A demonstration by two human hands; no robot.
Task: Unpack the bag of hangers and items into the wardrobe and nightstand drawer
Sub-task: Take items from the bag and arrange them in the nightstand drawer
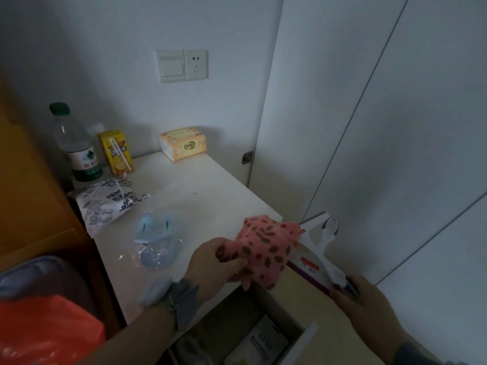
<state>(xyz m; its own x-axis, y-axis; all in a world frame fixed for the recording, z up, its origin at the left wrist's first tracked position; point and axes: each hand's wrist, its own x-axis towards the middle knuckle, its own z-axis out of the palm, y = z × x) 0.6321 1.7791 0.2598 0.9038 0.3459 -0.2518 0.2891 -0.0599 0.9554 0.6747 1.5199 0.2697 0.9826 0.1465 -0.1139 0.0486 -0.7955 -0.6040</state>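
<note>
Above the open nightstand drawer (pixel 307 337), the left hand (pixel 210 262) has its grip clamped on a pink spotted cloth bundle (pixel 266 248); the right hand (pixel 369 304) grips white plastic hangers (pixel 322 246). Behind, the white counter (pixel 200 191) carries a clear-wrapped blue item (pixel 155 241) and a yellow drink carton (pixel 116 152). White wardrobe doors (pixel 395 127) rise at the right.

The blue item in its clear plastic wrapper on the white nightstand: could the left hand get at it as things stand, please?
Probably yes: the clear-wrapped blue item lies close beside the left hand, nothing between. But that hand grips a pink spotted cloth bundle.
</note>
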